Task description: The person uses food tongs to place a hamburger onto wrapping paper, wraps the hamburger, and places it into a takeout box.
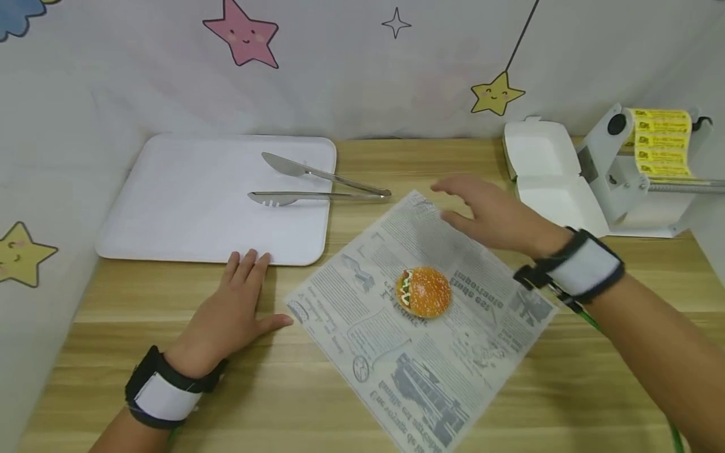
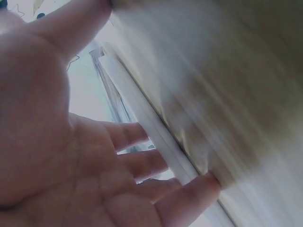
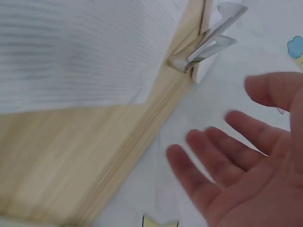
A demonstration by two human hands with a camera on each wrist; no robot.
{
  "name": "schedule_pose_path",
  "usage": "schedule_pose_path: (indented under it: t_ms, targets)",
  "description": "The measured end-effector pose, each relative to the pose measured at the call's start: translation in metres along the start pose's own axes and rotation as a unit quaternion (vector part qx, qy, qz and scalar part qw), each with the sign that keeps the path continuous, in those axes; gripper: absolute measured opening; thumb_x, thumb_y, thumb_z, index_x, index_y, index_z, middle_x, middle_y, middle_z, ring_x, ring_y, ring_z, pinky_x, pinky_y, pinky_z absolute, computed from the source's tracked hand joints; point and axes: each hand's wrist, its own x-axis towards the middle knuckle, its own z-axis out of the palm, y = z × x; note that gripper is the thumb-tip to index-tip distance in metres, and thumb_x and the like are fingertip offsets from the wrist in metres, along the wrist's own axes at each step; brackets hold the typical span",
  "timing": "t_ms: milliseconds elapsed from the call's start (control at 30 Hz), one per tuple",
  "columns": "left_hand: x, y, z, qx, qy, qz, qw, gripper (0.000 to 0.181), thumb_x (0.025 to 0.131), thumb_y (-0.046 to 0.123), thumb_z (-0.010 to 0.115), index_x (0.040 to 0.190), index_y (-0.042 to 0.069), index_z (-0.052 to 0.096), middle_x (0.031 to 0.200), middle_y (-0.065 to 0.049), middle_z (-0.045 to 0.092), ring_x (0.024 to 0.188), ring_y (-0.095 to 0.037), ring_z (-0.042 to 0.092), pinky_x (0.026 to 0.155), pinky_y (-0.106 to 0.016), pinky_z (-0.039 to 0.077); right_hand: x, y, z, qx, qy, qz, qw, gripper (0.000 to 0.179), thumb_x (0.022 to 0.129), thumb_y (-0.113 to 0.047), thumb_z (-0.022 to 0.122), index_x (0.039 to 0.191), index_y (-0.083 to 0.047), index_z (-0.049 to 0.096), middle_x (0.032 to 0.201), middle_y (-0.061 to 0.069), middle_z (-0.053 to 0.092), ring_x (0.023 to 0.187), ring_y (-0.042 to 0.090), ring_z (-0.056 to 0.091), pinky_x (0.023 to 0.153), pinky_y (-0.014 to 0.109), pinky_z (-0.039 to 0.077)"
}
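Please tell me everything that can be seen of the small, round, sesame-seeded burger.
The small, round, orange-brown burger has a bread-like top dotted with pale sesame seeds. At its left side in the head view, white, green and red filling shows. It seems slightly tilted, and lies unwrapped near the middle of the flat, grey-white, newspaper-printed paper sheet, the only thing seen touching it. Its underside is hidden.

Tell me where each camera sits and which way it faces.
Head: worn on the head, facing forward and down at burger, paper, tray and tongs; left hand and right hand show.
Left wrist: worn there, facing the tray's edge; the left hand shows.
Right wrist: worn there, facing paper, tongs and wall; the right hand shows.
Shared: the head and right wrist views both show the tongs.
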Motion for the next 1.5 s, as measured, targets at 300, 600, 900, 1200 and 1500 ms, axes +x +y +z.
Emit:
schedule_pose_path:
  t_ms: [300, 600, 900, 1200, 1500]
  targets:
    - [0.005, 0.008, -0.015, 0.055, 0.025, 0.028, 0.9977, 0.107, 0.087, 0.054, 0.083, 0.157, -0.011, 0.036, 0.163, -0.041, 0.028, 0.150, -0.062, 0.027, 0.110, -0.070, 0.043, -0.149, 0.054, 0.049, -0.079, 0.025, 0.013, 0.9965, 0.068, 0.091, -0.021, 0.084, 0.150, -0.005, 0.056, 0.155, 0.028, 0.051, 0.135, 0.050, 0.054, 0.101, 0.066, 0.050]
    - [0.061, 0.080, -0.035, -0.053, 0.065, 0.168, 0.9822, 0.046, 0.099, 0.024, 0.077, 0.139, 0.006, 0.066, 0.139, -0.012, 0.068, 0.124, -0.027, 0.068, 0.101, -0.046, 0.058, -0.180, 0.068, 0.088, -0.097, 0.043, 0.024, 0.9941, 0.078, 0.089, -0.037, 0.085, 0.156, -0.012, 0.053, 0.162, 0.020, 0.046, 0.146, 0.048, 0.044, 0.110, 0.068, 0.040]
    - [0.153, 0.123, -0.019, 0.028, -0.042, 0.249, 0.9672, 0.054, 0.109, 0.027, 0.061, 0.157, 0.008, 0.049, 0.162, -0.012, 0.048, 0.153, -0.028, 0.042, 0.127, -0.040, 0.035, -0.182, 0.069, 0.092, -0.087, 0.064, 0.013, 0.9940, 0.078, 0.085, -0.028, 0.088, 0.153, -0.010, 0.056, 0.161, 0.022, 0.047, 0.144, 0.049, 0.046, 0.110, 0.068, 0.040]
    - [0.172, 0.124, 0.000, 0.110, -0.075, 0.217, 0.9671, 0.077, 0.108, 0.045, 0.056, 0.165, 0.000, 0.029, 0.175, -0.017, 0.021, 0.163, -0.033, 0.020, 0.132, -0.047, 0.020, -0.183, 0.067, 0.097, -0.088, 0.059, 0.014, 0.9943, 0.077, 0.084, -0.031, 0.089, 0.151, -0.011, 0.058, 0.160, 0.020, 0.049, 0.141, 0.050, 0.049, 0.104, 0.069, 0.044]
    - [0.180, 0.127, 0.002, 0.072, -0.059, 0.225, 0.9698, 0.062, 0.108, 0.040, 0.059, 0.160, 0.007, 0.045, 0.169, -0.016, 0.036, 0.160, -0.032, 0.029, 0.132, -0.046, 0.023, -0.185, 0.071, 0.096, -0.090, 0.079, 0.009, 0.9928, 0.079, 0.080, -0.026, 0.092, 0.150, -0.010, 0.059, 0.158, 0.022, 0.051, 0.138, 0.051, 0.051, 0.102, 0.068, 0.045]
